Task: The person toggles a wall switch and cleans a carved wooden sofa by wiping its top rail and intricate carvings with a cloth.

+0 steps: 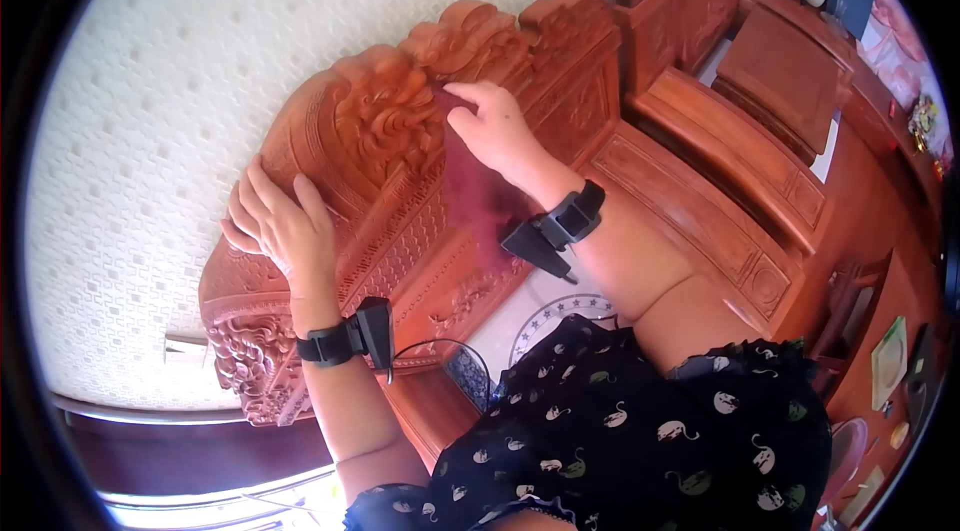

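A large reddish-brown carved wooden backrest (385,116) stands against the wall, with scrolls along its top and a honeycomb-patterned band below. My left hand (285,226) lies on its upper left edge, fingers stretched out and thumb apart, holding nothing. In my right hand (495,126) is a dark red cloth (480,196), pinched near the carved scrollwork. The cloth hangs down in front of the panel, its lower end blurred. Each wrist wears a black strap with a small black device.
Behind the backrest runs a white textured wall (200,51). Matching wooden seating (690,201) extends to the right, with a brown wooden panel (780,76) on it. A patterned floor (560,311) shows below. At the far right, a wooden table (850,391) bears small items.
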Available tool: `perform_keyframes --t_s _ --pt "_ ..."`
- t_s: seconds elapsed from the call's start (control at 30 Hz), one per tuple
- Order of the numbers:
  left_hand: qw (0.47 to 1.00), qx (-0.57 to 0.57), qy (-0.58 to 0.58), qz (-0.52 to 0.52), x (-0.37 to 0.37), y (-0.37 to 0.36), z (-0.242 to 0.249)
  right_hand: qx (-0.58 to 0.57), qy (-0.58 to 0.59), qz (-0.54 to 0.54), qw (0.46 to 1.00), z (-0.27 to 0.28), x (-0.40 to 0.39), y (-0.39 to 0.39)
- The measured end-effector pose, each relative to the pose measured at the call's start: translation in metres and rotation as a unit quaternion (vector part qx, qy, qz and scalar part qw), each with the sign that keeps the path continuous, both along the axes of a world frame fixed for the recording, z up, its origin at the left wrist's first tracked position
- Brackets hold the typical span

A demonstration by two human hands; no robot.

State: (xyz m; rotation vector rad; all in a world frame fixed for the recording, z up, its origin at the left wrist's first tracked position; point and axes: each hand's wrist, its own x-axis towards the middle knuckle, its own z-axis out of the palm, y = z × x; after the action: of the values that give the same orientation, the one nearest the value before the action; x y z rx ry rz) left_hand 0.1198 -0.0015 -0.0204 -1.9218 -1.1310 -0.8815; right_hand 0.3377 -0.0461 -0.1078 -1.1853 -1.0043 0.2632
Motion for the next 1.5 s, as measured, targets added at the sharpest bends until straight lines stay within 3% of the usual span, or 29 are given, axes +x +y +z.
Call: perform_keyframes --t_s 0.03,0.07,0.13,0.2,0.27,0.33,0.4,0.43,0.47,0.53,0.6,0.7,0.87,0.93,1.0,1.07,1.1,1.17,1.2,1.27,1.33,1.4,1.47,1.5 --pt "1.0 0.005 0.004 0.002 -0.001 0.0 -0.001 -0.027 0.222 0.165 0.961 0.019 -0.001 -0.018" --pt "1.0 0.007 0.002 0.0 0.0 -0.001 0.0 -0.024 0.22 0.164 0.961 0.021 -0.003 -0.025" --pt "1.0 -0.007 0.011 -0.001 -0.001 -0.005 0.002 -0.144 0.46 0.351 0.803 0.023 -0.009 -0.034" --pt "1.0 -0.013 0.008 -0.001 -0.003 -0.004 0.002 -0.09 0.453 0.36 0.811 0.005 -0.017 -0.029" --pt "1.0 -0.015 0.018 -0.017 -0.005 -0.006 0.003 -0.109 0.404 0.298 0.858 0.006 -0.019 -0.039" --pt "1.0 -0.017 0.016 -0.019 -0.005 -0.009 0.004 -0.096 0.382 0.293 0.871 0.0 -0.014 -0.036" --pt "0.999 -0.017 0.014 -0.023 -0.005 -0.011 0.005 -0.011 0.178 0.121 0.976 -0.004 -0.002 -0.031" --pt "0.999 -0.021 0.015 -0.023 -0.005 -0.011 0.006 0.053 0.029 -0.006 0.998 -0.004 0.003 -0.027" --pt "0.999 -0.025 0.016 -0.024 -0.005 -0.012 0.006 0.053 0.026 -0.004 0.998 -0.005 0.009 -0.024" --pt "0.999 -0.028 0.011 -0.02 -0.005 -0.011 0.005 0.074 -0.12 -0.088 0.986 0.008 0.019 -0.027" --pt "0.999 -0.028 0.005 -0.017 -0.006 -0.009 0.004 0.078 -0.165 -0.089 0.979 0.015 0.025 -0.026" --pt "1.0 -0.024 0.004 -0.015 -0.006 -0.009 0.003 0.083 -0.411 -0.097 0.902 0.022 0.033 -0.021" --pt "0.999 -0.013 0.007 -0.029 -0.005 -0.012 0.004 0.059 -0.518 -0.074 0.85 0.029 0.058 -0.012" --pt "1.0 -0.008 -0.002 -0.023 -0.003 -0.013 0.004 0.08 -0.592 -0.035 0.801 0.035 0.065 -0.012" --pt "1.0 -0.004 -0.013 -0.019 0.001 -0.014 0.005 0.072 -0.611 -0.004 0.788 0.038 0.073 -0.008" --pt "1.0 0.006 -0.011 -0.02 0.003 -0.016 0.006 0.0 -0.528 0.038 0.849 0.037 0.067 -0.01" --pt "1.0 0.004 -0.014 -0.023 0.002 -0.016 0.006 -0.002 -0.534 0.042 0.845 0.033 0.064 -0.011" --pt "1.0 -0.008 -0.021 -0.019 0.0 -0.016 0.006 -0.012 -0.404 0.093 0.91 0.027 0.062 -0.008" --pt "0.999 -0.02 -0.018 -0.019 -0.001 -0.015 0.006 -0.008 -0.412 0.095 0.906 0.025 0.062 -0.007" --pt "0.999 -0.011 -0.022 -0.023 0.0 -0.017 0.008 -0.036 -0.315 0.134 0.939 0.021 0.062 -0.007" --pt "0.999 -0.002 -0.021 -0.028 0.0 -0.018 0.01 -0.045 -0.375 0.086 0.922 0.025 0.057 -0.014" --pt "0.999 -0.014 -0.017 -0.029 -0.001 -0.019 0.01 -0.002 -0.571 -0.066 0.818 0.029 0.054 -0.016" --pt "0.999 -0.019 -0.022 -0.028 -0.003 -0.019 0.01 0.022 -0.585 -0.08 0.807 0.027 0.052 -0.014" --pt "0.999 -0.019 -0.023 -0.028 -0.003 -0.019 0.01 -0.005 -0.549 -0.071 0.833 0.025 0.05 -0.015"
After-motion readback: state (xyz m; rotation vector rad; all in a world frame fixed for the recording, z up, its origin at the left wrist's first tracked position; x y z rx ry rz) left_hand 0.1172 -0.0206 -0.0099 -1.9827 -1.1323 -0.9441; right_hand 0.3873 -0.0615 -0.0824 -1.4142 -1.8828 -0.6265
